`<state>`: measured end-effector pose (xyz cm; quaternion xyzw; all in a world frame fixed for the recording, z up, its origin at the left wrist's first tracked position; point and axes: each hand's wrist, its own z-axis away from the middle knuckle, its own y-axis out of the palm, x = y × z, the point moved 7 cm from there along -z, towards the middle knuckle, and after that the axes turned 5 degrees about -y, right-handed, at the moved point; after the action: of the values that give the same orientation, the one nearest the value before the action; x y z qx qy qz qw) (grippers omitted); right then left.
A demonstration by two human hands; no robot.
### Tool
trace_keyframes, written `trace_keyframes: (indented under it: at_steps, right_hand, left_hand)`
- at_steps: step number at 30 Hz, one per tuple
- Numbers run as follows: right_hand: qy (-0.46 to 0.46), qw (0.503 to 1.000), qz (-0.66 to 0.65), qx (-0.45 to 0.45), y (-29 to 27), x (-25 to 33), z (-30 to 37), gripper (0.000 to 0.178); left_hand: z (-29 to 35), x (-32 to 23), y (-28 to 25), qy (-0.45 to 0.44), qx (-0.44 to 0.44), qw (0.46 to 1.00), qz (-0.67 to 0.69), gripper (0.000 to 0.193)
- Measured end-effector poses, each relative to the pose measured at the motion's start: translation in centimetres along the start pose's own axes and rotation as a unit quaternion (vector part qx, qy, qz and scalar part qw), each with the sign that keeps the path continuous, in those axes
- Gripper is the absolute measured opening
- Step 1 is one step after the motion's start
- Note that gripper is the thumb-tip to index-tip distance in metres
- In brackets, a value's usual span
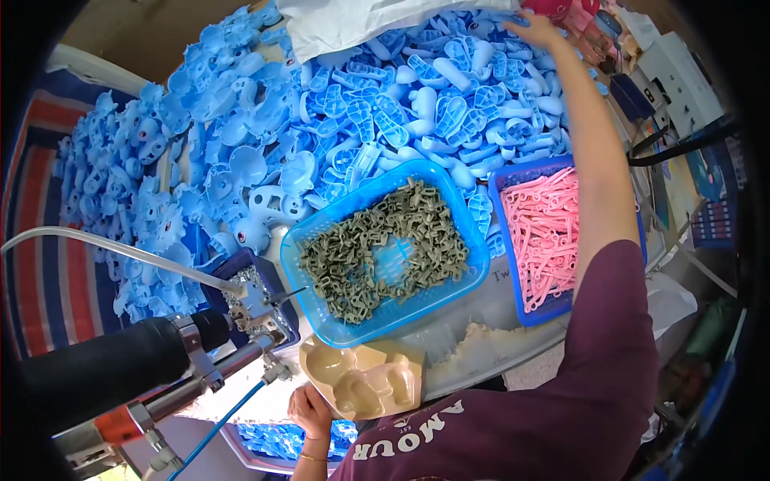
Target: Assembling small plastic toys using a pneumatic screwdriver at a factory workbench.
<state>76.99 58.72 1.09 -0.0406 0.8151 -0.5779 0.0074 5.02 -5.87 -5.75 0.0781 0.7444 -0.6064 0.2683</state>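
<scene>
My right arm stretches across to the far side, where my right hand (533, 30) reaches into the heap of light blue plastic parts (449, 104). Its fingers are extended and touch the pile beside a white sheet. Near my body, my left hand (310, 410) is closed, its fingers curled against the lower left edge of a tan moulded fixture (365, 381) with rounded hollows. Whatever those fingers may hold is hidden. Just beyond the fixture, a blue basket (321, 330) carries many small grey-green plastic pieces (345, 280).
A dark blue bin (523, 309) of pink strip-shaped parts (541, 232) sits under my right arm. At left, a tool with a black cylinder (120, 353) and thin tip juts over a bin of screws (265, 289). The white sheet (345, 28) covers the heap's far edge.
</scene>
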Motion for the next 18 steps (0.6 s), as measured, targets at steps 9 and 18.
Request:
trace_keyframes:
  at_steps: [9,18]
  right_hand:
    - [-0.103,0.95,-0.248,0.161,0.9,18.3,10.9,0.058]
    - [-0.271,0.962,0.022,0.004,-7.7,30.6,21.1,0.046]
  left_hand:
    - [0.7,-1.0,-2.2,-0.002,-0.034,0.999,-0.024,0.025]
    - [0.8,-0.5,-2.8,-0.012,-0.009,0.997,0.075,0.021]
